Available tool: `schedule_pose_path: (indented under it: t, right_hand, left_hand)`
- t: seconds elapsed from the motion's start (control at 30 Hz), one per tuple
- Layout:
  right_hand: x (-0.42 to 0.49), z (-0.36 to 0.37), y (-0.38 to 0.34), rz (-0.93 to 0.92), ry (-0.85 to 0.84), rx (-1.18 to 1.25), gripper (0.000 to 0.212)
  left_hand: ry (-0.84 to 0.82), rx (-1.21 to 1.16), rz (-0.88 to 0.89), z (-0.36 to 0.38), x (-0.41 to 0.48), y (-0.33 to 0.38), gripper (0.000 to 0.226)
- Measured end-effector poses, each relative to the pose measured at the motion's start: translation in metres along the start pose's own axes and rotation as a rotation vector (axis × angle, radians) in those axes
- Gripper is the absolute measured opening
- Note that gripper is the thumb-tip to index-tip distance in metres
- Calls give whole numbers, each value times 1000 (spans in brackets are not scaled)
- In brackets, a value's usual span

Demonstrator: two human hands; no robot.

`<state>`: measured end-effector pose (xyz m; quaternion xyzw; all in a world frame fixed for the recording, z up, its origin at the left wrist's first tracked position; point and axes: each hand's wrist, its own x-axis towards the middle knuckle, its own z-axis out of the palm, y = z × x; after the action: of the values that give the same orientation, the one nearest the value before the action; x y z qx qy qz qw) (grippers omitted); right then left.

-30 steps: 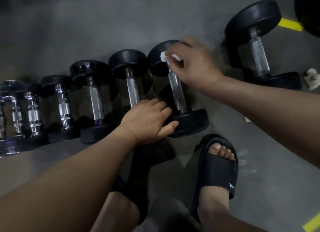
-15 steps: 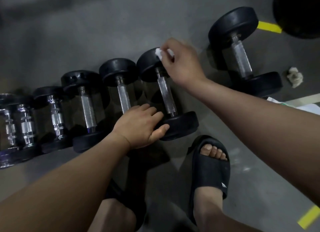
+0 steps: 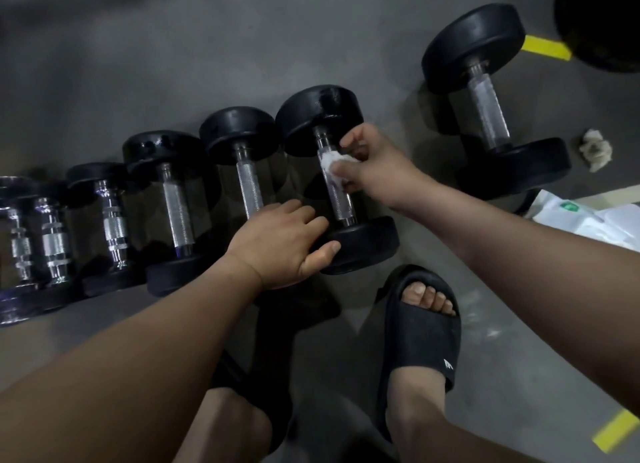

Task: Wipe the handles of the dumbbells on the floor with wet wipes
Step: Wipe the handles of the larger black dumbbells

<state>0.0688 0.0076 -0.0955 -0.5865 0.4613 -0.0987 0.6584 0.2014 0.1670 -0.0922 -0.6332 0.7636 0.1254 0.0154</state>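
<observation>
On a grey concrete floor [image 3: 207,47], we look down at a row of dumbbells [image 3: 173,203] lying side by side, with black ends and metal handles; the ones at far left are blurred. 1 bigger dumbbell [image 3: 488,112] lies well apart to the right.

At the right end of the row is the dumbbell being wiped [image 3: 318,116]. Its handle [image 3: 339,203] points away from us, between its 2 black ends. Near it, a foot in a black sandal [image 3: 419,351] stands on the floor.

Our left hand [image 3: 280,244] lies with fingers fairly straight over the near end of the neighbouring dumbbell. Its thumb touches the near black end of the one being wiped, and it grasps nothing. Our right hand [image 3: 377,168] reaches in from the right, fingers and thumb curled around a white wet wipe [image 3: 332,161] and pressing it against the upper part of the handle.

A white packet [image 3: 588,220] with a green label lies at the right edge, near the bigger dumbbell. A strip of yellow tape [image 3: 545,48] marks the floor at upper right. A crumpled greyish wipe [image 3: 595,149] lies just beside the bigger dumbbell's near end.
</observation>
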Motion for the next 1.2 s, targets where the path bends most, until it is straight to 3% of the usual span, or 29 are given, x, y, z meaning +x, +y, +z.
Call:
schedule_pose_path:
  t: [0.13, 0.33, 0.5, 0.67, 0.77, 0.83, 0.93, 1.0, 1.2]
  right_hand:
    - [7, -7, -1, 63, 4, 19, 6]
    - [16, -1, 18, 12, 223, -289, 8]
    - [5, -1, 20, -65, 155, -234, 13]
    - [11, -2, 21, -435, 175, -516, 8]
    - [16, 1, 21, -532, 165, -626, 15]
    - [8, -8, 24, -562, 50, -612, 14]
    - [-16, -32, 19, -485, -268, -695, 22]
    - [-17, -36, 13, -484, -370, -759, 25]
    - [22, -15, 0, -620, -86, -728, 13]
  left_hand:
    - [10, -6, -1, 0, -1, 0, 55]
    - [19, -10, 4, 0, 0, 0, 53]
    - [30, -8, -2, 0, -1, 0, 54]
    - [41, -12, -1, 0, -1, 0, 54]
    - [46, -14, -1, 0, -1, 0, 55]
    - [47, -21, 0, 1, -1, 0, 56]
    - [56, -21, 4, 1, -1, 0, 55]
    - [63, -12, 2, 1, -1, -1, 54]
    - [63, -1, 9, 1, -2, -1, 54]
